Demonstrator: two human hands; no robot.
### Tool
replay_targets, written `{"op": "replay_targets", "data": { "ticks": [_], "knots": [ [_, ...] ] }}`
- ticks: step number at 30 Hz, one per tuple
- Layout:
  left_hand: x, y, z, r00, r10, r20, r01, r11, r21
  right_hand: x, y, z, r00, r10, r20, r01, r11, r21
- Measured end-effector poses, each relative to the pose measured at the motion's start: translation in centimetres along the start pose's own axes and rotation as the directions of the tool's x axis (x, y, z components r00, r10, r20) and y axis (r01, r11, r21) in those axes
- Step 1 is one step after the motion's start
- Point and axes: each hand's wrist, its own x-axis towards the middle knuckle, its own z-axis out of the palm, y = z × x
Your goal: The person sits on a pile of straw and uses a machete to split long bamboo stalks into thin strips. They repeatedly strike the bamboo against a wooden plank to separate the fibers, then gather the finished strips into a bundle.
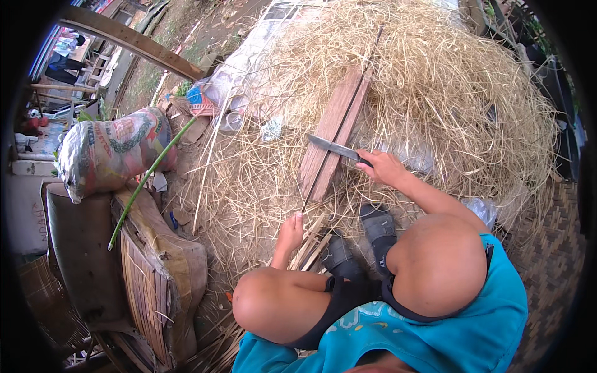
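My right hand (380,166) is closed round the dark handle of a knife (333,146). The blade points left and lies across a long, thin dark strip (357,93). Under the strip is a reddish-brown wooden board (333,115), tilted away from me in front of my feet. At the near end of the strip, my left hand (290,233) pinches it just past the board's lower edge. The strip's far end reaches beyond the board, over a heap of pale, curly shavings (448,81).
A stuffed printed sack (118,146) lies at left, with a green stalk (146,177) leaning before it. Nearer stands a worn padded piece (180,261) beside slats. Split sticks (311,248) lie by my left foot. A woven mat (553,248) covers the right side.
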Motion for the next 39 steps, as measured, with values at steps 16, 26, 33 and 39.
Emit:
{"op": "replay_targets", "data": {
  "ticks": [16, 26, 33, 39],
  "knots": [
    [-13.9, -8.5, -2.5, 0.952, -0.305, -0.03, 0.303, 0.951, -0.056, 6.4, 8.8, -6.4, 0.991, 0.088, -0.097, -0.116, 0.937, -0.329],
    [-7.1, -4.7, 0.9, 0.99, -0.052, -0.128, 0.041, 0.995, -0.088, 4.5, 6.1, -8.6, 0.944, 0.313, -0.108, -0.319, 0.947, -0.041],
    [-2.3, 0.0, 1.2, 0.997, 0.04, -0.07, -0.02, 0.964, 0.266, -1.8, -4.4, 3.3, 0.96, -0.173, 0.222, 0.197, 0.976, -0.09],
    [-2.9, -0.3, 0.5, 0.992, 0.082, -0.1, -0.047, 0.947, 0.318, 7.1, 9.7, -7.7, 0.954, 0.19, -0.233, -0.237, 0.953, -0.191]
  ]
}}
